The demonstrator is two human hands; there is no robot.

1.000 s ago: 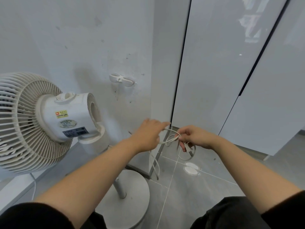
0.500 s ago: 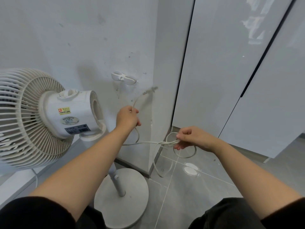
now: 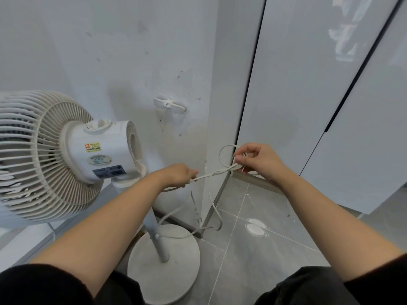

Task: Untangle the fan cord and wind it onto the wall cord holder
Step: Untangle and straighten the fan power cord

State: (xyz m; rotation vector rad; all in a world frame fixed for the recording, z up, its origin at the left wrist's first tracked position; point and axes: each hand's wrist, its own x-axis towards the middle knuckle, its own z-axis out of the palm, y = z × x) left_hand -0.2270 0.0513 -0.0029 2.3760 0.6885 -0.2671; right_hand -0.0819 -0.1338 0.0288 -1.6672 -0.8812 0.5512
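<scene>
A: Head view, the only one we have. Where's the cord (image 3: 211, 174)?

B: Stretched between both hands, in front of the wall corner. The left hand (image 3: 180, 175) is closed around one run of it, low and near the fan (image 3: 66, 155). The right hand (image 3: 256, 162) pinches the knot where the strands cross, with a small loop (image 3: 222, 155) standing up just beside its fingertips.

A: And the rest?

B: Slack hangs from the crossing down to the floor (image 3: 253, 249), curling by the fan's base (image 3: 174, 256). What looks like the plug (image 3: 198, 214) dangles below the left hand; it's thin and blurred, so I'm not certain.

A: The holder (image 3: 170, 105)?

B: On the wall above the hands, well apart from them, with no cord on it. So I'd judge the untangling isn't finished and winding hasn't begun.

A: How would you do this step well?

B: Don't pull the two hands apart, since that would likely tighten the crossing. Ease the tension with the left hand, let the right open the loop wider, then feed the free end back through it. If that is the plug, it has to pass the loop cleanly, so the loop needs room.

A: Anything to watch?

B: The fan is close by the left forearm; a hard tug on the cord could rock it.
</scene>
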